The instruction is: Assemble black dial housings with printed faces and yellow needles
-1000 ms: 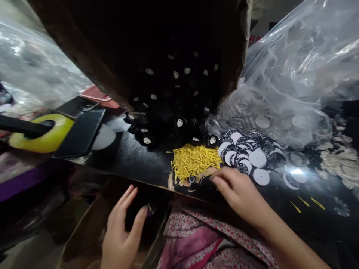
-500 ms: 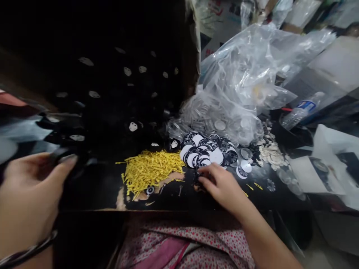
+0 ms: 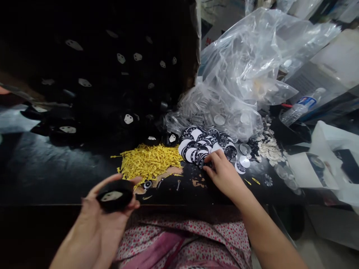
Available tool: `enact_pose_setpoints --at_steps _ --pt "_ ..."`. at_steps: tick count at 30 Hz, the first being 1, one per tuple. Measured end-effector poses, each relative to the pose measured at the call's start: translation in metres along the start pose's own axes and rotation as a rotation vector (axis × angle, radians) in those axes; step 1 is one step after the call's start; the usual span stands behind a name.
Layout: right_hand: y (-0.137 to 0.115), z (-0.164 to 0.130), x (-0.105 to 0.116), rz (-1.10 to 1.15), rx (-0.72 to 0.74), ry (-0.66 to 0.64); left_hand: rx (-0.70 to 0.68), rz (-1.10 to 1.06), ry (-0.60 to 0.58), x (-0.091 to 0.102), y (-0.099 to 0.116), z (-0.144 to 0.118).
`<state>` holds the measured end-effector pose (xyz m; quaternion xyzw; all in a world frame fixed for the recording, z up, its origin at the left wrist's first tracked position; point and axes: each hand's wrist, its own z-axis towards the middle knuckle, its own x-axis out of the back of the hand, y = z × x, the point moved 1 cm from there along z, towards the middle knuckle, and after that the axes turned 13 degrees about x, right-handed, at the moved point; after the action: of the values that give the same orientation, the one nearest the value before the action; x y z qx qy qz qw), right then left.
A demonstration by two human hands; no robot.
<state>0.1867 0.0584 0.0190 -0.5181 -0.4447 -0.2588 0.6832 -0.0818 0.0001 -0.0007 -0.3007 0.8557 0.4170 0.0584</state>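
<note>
Black housing (image 3: pixel 114 195): sitting in the left hand, low in the view and just in front of the counter edge, its pale label facing up.
Counter (image 3: pixel 50 168): lying dark and glossy across the middle of the view, carrying all the loose parts.
Dark box (image 3: pixel 98 67): standing open at the back left, spilling more black housings with pale labels onto the counter.
Clear plastic bag (image 3: pixel 252 59): slumping at the back right, with clear round covers showing through its lower part.
Patterned cloth (image 3: pixel 185 243): lying across the person's lap below the counter edge, pink with small dots.
Left hand (image 3: pixel 103 220): cupping the black housing from below, fingers (image 3: pixel 95 188) curling round its rim and holding it.
Right hand (image 3: pixel 224 173): reaching forward onto the counter, fingers (image 3: pixel 214 158) drawn narrow and pressing on a printed disc at the near edge of the disc pile; whether the disc is lifted, I cannot tell.
Yellow pins (image 3: pixel 150 162): lying heaped near the middle of the counter, between the two hands.
Printed discs (image 3: pixel 204 145): overlapping in a pile just right of the yellow pins, some showing white backs, some dark dial faces.
Pale flakes (image 3: pixel 270 147): lying scattered right of the discs.
Water bottle (image 3: pixel 301 106): lying on its side at the far right.
Small screws (image 3: pixel 169 184): lying loose just in front of the yellow pins.
</note>
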Motion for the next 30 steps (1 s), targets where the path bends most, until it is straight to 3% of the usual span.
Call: enact_pose_setpoints --at_steps 4,9,11,14,17,20,24,30 --pt "0.004 -0.003 0.003 0.028 0.022 -0.01 0.15 -0.024 -0.168 -0.025 -0.011 -0.02" --pt "0.004 -0.005 0.005 0.049 0.047 0.049 0.247 -0.058 -0.216 -0.035 -0.022 -0.023" --pt "-0.002 -0.003 0.003 0.157 0.009 0.109 0.299 -0.108 -0.227 -0.04 -0.029 -0.023" --pt "-0.019 -0.001 -0.002 0.52 -0.028 0.113 0.369 -0.17 -0.252 -0.05 -0.038 -0.023" --pt "-0.035 -0.001 -0.005 0.751 -0.013 0.08 0.312 -0.209 -0.245 -0.057 -0.041 -0.021" --pt "-0.045 -0.001 -0.004 0.691 -0.014 0.129 0.193 -0.213 -0.228 -0.061 -0.039 -0.019" --pt "-0.06 -0.001 -0.005 0.622 0.028 0.211 0.211 -0.145 -0.236 -0.065 -0.044 -0.022" --pt "-0.067 0.001 -0.013 0.574 0.003 0.146 0.1 0.07 -0.221 -0.06 -0.053 -0.019"
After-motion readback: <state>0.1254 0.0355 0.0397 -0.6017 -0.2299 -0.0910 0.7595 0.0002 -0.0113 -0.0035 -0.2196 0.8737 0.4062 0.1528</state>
